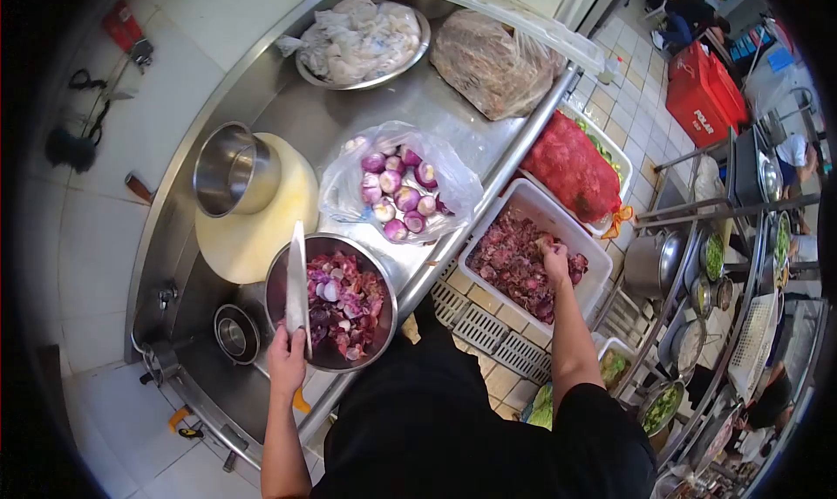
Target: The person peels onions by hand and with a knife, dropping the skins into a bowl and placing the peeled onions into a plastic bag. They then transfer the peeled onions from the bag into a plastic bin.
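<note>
My left hand (287, 357) is closed on a knife (297, 283), its broad blade pointing up over the left side of a steel bowl (390, 303). Peeled onions and purple skins (336, 294) fill that bowl. My right hand (554, 260) reaches into a white plastic bin (595, 277), fingers curled down among a heap of dark red onions and skins (514, 259). What its fingertips hold is hidden. Just beyond the bowl, a clear plastic bag (458, 181) lies open with several peeled purple onions (403, 190) in it.
A steel pot (228, 172) stands on a round pale board (288, 211) across the sink (253, 107). Farther back are a bowl with a plastic-wrapped bundle (362, 37) and a large bagged brown block (493, 67). A red mesh sack (571, 168) lies beyond the bin, with shelving (697, 211) to the right.
</note>
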Available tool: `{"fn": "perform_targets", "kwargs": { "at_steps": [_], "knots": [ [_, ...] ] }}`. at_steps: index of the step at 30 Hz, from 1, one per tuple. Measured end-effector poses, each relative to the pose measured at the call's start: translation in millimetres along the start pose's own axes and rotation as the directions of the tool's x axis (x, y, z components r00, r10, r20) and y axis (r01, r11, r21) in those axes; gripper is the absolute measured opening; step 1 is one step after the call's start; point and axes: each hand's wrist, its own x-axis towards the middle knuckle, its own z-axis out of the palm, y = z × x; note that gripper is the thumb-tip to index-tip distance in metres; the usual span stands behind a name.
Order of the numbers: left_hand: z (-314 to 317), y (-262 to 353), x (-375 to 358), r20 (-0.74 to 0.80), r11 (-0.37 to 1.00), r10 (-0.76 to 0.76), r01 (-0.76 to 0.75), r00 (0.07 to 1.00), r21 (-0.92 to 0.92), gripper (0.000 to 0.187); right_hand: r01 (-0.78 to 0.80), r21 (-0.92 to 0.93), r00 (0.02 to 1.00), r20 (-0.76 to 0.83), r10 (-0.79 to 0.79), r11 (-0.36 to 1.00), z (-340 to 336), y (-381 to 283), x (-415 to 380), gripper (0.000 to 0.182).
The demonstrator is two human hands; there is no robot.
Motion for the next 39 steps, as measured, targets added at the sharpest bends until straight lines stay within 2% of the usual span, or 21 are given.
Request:
{"fn": "perform_targets", "kwargs": {
  "at_steps": [1, 2, 4, 5, 6, 7, 9, 12, 14, 15, 16, 17, 18, 21, 22, 23, 26, 27, 33, 37, 39],
  "knots": [
    [-1, 2, 0, -0.021, 0.999, 0.043, -0.044, 0.999, -0.012, 0.025, 0.125, -0.166, 0.979, -0.141, -0.149, 0.978, 0, -3, -4, 0.057],
    [-5, 1, 4, 0.063, 0.999, -0.035, 0.035, 0.997, 0.001, 0.03, 0.22, -0.339, 0.916, -0.251, -0.313, 0.915, -1, -5, -8, 0.054],
    [-5, 5, 6, 0.048, 0.994, 0.04, -0.045, 0.998, 0.096, 0.026, 0.291, -0.598, 0.781, -0.303, -0.546, 0.747, -3, -16, -17, 0.05],
    [-7, 5, 8, 0.051, 0.988, 0.058, -0.064, 0.997, 0.141, 0.026, 0.293, -0.676, 0.744, -0.284, -0.605, 0.677, -5, -25, -27, 0.048],
    [-6, -5, 12, 0.041, 0.993, 0.021, -0.026, 0.999, 0.112, 0.028, 0.338, -0.547, 0.718, -0.377, -0.585, 0.766, -2, -38, -35, 0.042],
    [-8, -8, 14, 0.033, 0.997, -0.013, 0.01, 0.999, 0.081, 0.03, 0.41, -0.578, 0.577, -0.434, -0.691, 0.706, 9, -56, -54, 0.041],
    [-13, -6, 15, 0.036, 1.0, 0.007, -0.008, 0.999, 0.022, 0.034, 0.584, -0.278, 0.655, -0.395, -0.645, 0.763, 37, -100, -124, 0.047],
    [-24, -9, 16, 0.075, 0.994, 0.1, -0.102, 0.992, 0.031, 0.049, 0.804, -0.275, 0.572, 0.115, -0.812, 0.528, 74, -102, -134, 0.052],
    [-28, -3, 21, 0.103, 0.982, 0.19, -0.188, 0.976, -0.035, 0.054, 0.675, -0.049, 0.651, 0.51, -0.563, 0.736, 121, -121, -193, 0.052],
    [-30, 0, 23, 0.134, 0.962, 0.268, -0.258, 0.954, -0.09, 0.059, 0.75, 0.003, 0.493, 0.665, -0.562, 0.662, 145, -122, -206, 0.05],
    [-29, 2, 28, 0.147, 0.956, 0.29, -0.278, 0.946, -0.095, 0.066, 0.671, 0.173, 0.37, 0.764, -0.528, 0.721, 172, -125, -227, 0.048],
    [-28, 4, 33, 0.158, 0.95, 0.308, -0.295, 0.938, -0.098, 0.072, 0.596, 0.22, 0.347, 0.797, -0.494, 0.773, 196, -123, -245, 0.05],
    [-29, 9, 37, 0.153, 0.94, 0.342, -0.335, 0.927, -0.068, 0.078, 0.664, 0.184, 0.31, 0.814, -0.491, 0.725, 217, -128, -263, 0.053],
    [-33, 17, 45, 0.082, 0.875, 0.468, -0.448, 0.88, -0.182, 0.077, 0.542, 0.335, 0.251, 0.811, -0.529, 0.771, 263, -119, -301, 0.06],
    [-40, 19, 45, 0.129, 0.894, 0.446, -0.432, 0.886, -0.121, 0.079, 0.502, 0.336, 0.29, 0.803, -0.52, 0.797, 269, -122, -325, 0.064],
    [-48, 21, 43, 0.175, 0.907, 0.421, -0.417, 0.89, -0.059, 0.081, 0.49, 0.376, 0.247, 0.805, -0.539, 0.786, 277, -109, -317, 0.066],
    [-59, 24, 37, 0.173, 0.886, 0.454, -0.463, 0.874, 0.014, 0.083, 0.562, 0.298, 0.246, 0.831, -0.5, 0.771, 283, -104, -335, 0.065],
    [-62, 25, 35, 0.167, 0.848, 0.509, -0.525, 0.845, 0.072, 0.08, 0.662, 0.271, 0.207, 0.83, -0.517, 0.699, 281, -107, -343, 0.061],
    [-69, 42, 28, 0.173, 0.818, 0.514, -0.541, 0.84, 0.198, 0.081, 0.79, 0.267, 0.1, 0.831, -0.547, 0.552, 287, -106, -342, 0.053],
    [-65, 56, 18, 0.115, 0.849, 0.476, -0.49, 0.872, 0.199, 0.079, 0.834, 0.213, 0.133, 0.818, -0.559, 0.509, 281, -121, -351, 0.052],
    [-55, 58, 15, 0.062, 0.86, 0.476, -0.479, 0.877, 0.178, 0.077, 0.896, 0.176, 0.138, 0.761, -0.634, 0.407, 280, -129, -350, 0.055]
  ]
}}
